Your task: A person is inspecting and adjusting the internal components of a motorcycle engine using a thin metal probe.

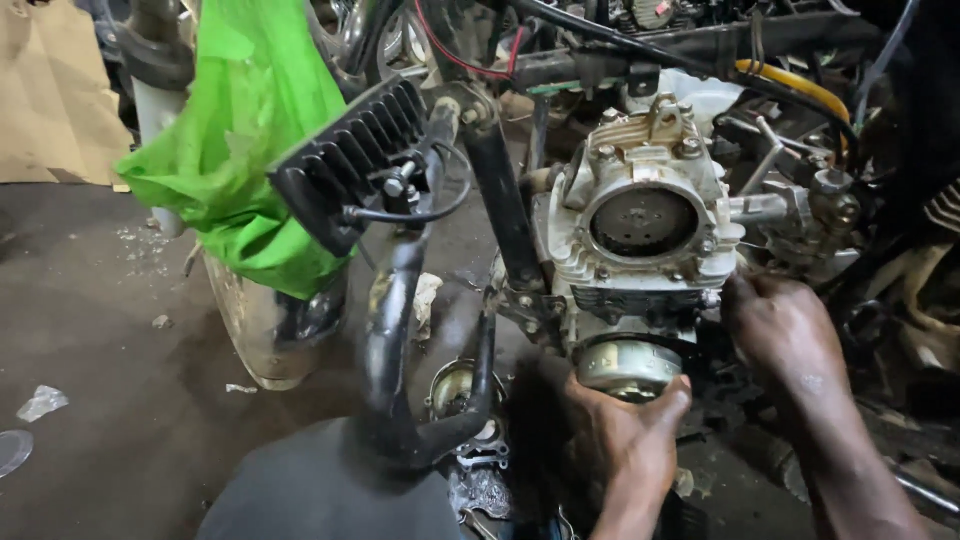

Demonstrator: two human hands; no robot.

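Floor litter: a scrap of clear plastic [42, 402] lies on the dark floor at far left; a round disc at the frame edge is cut off.
Green bag [238, 140]: draped over the motorcycle's front end; what is in it cannot be seen.
Finned black part [350, 160]: tilted, bolted to the frame tube [398, 330], which runs down out of clear view.
Engine [640, 225]: pale metal cylinder head with a round dark opening facing the camera; its lower half is in shadow.
Round cap [628, 365]: sits at the engine's underside.
Left hand [630, 440]: fingers curled up around the round cap, grasping it from below.
Right hand [785, 330]: pressed against the engine's right side; fingertips hidden, so its grasp cannot be told.
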